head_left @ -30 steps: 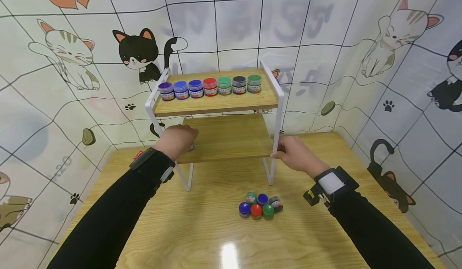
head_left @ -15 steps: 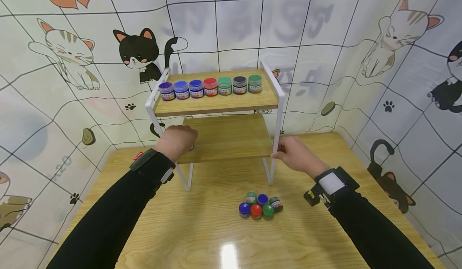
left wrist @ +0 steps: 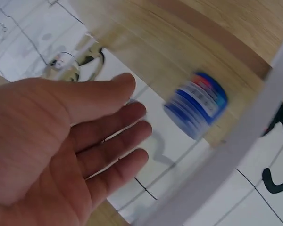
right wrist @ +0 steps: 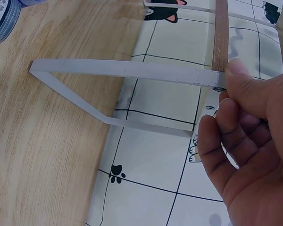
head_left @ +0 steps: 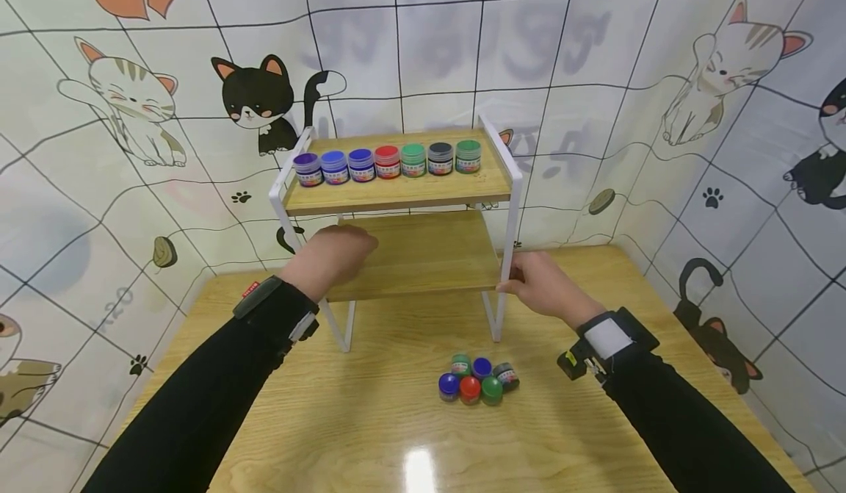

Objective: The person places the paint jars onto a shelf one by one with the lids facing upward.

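My left hand (head_left: 335, 256) is over the left end of the lower shelf (head_left: 423, 258). In the left wrist view its fingers (left wrist: 115, 155) are loosely extended and apart from a blue paint jar (left wrist: 198, 106), slightly blurred, which stands on that shelf near the white side post. The head view hides this jar behind the hand. My right hand (head_left: 543, 281) holds the right side of the two-tier rack (head_left: 509, 217); thumb and curled forefinger pinch the white frame at the lower shelf's level. A row of several paint jars (head_left: 387, 162) lines the upper shelf.
A cluster of several paint jars (head_left: 470, 389), with blue, red, green and black among them, sits on the wooden table (head_left: 297, 419) in front of the rack. Behind the rack hangs a white cat-print backdrop (head_left: 595, 74). The rack's white legs (head_left: 346, 328) stand on the table.
My left hand has come off the jar on the lower shelf and shifted slightly right and up. The right hand keeps its hold on the rack.
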Action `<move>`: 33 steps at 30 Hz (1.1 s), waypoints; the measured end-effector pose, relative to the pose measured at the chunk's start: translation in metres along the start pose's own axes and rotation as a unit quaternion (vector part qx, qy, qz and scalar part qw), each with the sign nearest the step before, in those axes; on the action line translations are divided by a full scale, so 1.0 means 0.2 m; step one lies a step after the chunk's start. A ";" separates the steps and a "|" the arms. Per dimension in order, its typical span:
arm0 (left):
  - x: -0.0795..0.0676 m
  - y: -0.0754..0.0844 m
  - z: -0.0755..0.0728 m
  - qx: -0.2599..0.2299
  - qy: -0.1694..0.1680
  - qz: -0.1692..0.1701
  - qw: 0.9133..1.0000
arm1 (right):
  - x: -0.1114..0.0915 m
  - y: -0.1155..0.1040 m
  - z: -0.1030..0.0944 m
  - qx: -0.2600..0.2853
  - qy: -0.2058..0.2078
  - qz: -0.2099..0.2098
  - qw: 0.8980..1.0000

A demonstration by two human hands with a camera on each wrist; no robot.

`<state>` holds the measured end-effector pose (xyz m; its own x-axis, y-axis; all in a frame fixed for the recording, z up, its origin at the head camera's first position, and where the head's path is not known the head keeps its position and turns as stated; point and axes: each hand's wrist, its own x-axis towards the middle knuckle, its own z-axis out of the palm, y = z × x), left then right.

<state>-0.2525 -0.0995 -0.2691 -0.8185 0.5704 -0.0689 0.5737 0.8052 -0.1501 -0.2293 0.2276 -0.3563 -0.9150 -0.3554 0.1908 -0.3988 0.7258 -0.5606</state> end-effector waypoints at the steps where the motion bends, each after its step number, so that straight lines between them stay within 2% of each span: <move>1: 0.00 0.01 0.00 -0.009 -0.004 0.009 1.000 | 0.00 0.00 0.00 0.000 0.000 0.000 1.000; 5: 0.00 0.07 -0.01 -0.022 -0.016 0.041 0.999 | 0.00 0.01 0.00 -0.001 0.000 0.002 1.000; 12: 0.00 0.17 0.03 -0.038 0.002 0.099 0.994 | -0.01 0.02 0.01 -0.003 0.000 0.003 1.000; 20: -0.02 0.24 0.09 -0.048 0.025 0.145 0.988 | 0.00 0.02 0.01 -0.003 0.004 -0.004 1.000; 27: -0.05 0.32 0.21 -0.058 0.004 0.174 0.983 | 0.00 0.02 0.01 0.007 0.004 -0.002 1.000; 33: -0.05 0.37 0.34 -0.099 -0.025 0.184 0.978 | 0.00 0.01 0.01 0.006 0.002 0.005 1.000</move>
<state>-0.2038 -0.0560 -0.3470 -0.5538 0.8223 -0.1308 0.8197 0.5660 0.0875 -0.2302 0.2281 -0.3581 -0.9189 -0.3462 0.1891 -0.3897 0.7223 -0.5713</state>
